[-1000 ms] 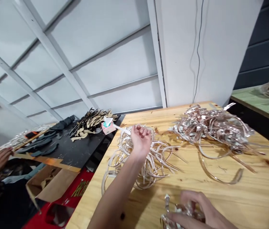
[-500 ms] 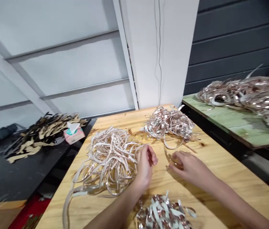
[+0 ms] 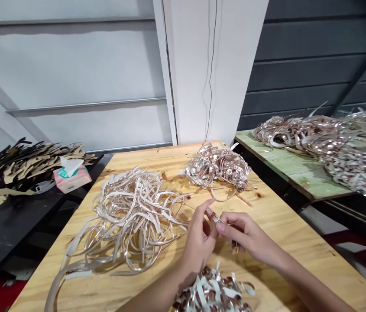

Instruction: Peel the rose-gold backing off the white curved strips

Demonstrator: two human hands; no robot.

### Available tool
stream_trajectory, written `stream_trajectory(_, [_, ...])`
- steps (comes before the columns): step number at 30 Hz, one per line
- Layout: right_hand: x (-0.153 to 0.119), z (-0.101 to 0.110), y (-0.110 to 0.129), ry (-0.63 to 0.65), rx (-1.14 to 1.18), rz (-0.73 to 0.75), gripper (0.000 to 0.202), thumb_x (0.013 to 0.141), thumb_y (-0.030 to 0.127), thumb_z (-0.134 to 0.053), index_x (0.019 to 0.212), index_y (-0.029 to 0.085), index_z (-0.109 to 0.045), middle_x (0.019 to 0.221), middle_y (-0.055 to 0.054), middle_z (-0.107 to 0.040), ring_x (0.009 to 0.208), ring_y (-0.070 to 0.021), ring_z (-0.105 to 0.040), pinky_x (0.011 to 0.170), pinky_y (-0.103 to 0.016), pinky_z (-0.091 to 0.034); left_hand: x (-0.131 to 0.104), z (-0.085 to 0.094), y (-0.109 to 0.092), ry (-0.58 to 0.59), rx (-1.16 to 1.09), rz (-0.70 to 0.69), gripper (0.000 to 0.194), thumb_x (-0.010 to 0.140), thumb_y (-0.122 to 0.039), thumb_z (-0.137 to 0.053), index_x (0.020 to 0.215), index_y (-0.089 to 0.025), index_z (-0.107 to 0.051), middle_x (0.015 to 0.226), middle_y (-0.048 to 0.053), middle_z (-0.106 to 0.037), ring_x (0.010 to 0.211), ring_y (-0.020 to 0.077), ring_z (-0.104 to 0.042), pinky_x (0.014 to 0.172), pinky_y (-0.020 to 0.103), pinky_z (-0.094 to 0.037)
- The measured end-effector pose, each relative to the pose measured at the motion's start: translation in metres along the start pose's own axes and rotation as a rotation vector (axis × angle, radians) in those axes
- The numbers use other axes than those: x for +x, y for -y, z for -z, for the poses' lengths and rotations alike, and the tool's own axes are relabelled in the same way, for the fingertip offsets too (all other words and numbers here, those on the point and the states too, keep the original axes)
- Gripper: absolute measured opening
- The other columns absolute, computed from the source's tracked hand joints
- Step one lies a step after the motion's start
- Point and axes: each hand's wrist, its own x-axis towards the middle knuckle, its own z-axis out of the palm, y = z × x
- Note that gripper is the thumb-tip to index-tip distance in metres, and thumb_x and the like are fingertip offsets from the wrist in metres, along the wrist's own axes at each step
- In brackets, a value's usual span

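Observation:
Near the middle of the wooden table (image 3: 286, 242), my left hand (image 3: 199, 236) and my right hand (image 3: 246, 234) meet around a shiny rose-gold strip (image 3: 214, 215). The fingers of both hands are closed on it, and a short end hangs under my right hand. Left of my hands lies a loose heap of long, curled strips (image 3: 137, 212). Behind them sits a denser metallic pile (image 3: 218, 167). Close to my body is a bunch of short white and rose-gold pieces (image 3: 213, 292), partly cut off by the frame.
At the left, a dark table (image 3: 17, 232) bears black and tan strips (image 3: 40, 164) and a pink tissue box (image 3: 71, 177). A green board (image 3: 299, 169) at the right holds more metallic strips (image 3: 332, 138). A white pillar (image 3: 215, 78) stands behind.
My hands have come together, and the right hand has moved left with the strip from its earlier spot. The whole view has tilted and shifted.

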Motion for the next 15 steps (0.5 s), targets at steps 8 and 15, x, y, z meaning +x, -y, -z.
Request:
stream_trajectory(8, [0.005,0.007,-0.009,-0.226,0.207,-0.120,0.052,0.103,0.062,-0.042,0.081,0.019,-0.061,0.061,0.003,-0.049,0.048,-0.0116,-0.041,0.044,-0.023,-0.027,0.004,0.001,-0.009,0.048,0.014,0.068,0.023,0.103,-0.025,-0.048,0.099,-0.018,-0.069,0.087,0.005,-0.071,0.079,0.0208,-0.064,0.079,0.031,-0.048])
stream_trajectory(15, [-0.006,0.008,-0.011,-0.200,-0.274,0.266,0.034,0.105,0.051,-0.044,0.111,0.021,-0.059,0.076,0.000,-0.056,0.063,-0.0166,-0.050,0.059,-0.029,-0.040,0.002,-0.002,-0.004,-0.070,-0.044,0.162,0.024,0.098,-0.034,-0.059,0.081,-0.020,-0.066,0.071,0.003,-0.065,0.066,0.0198,-0.057,0.064,0.028,-0.043])
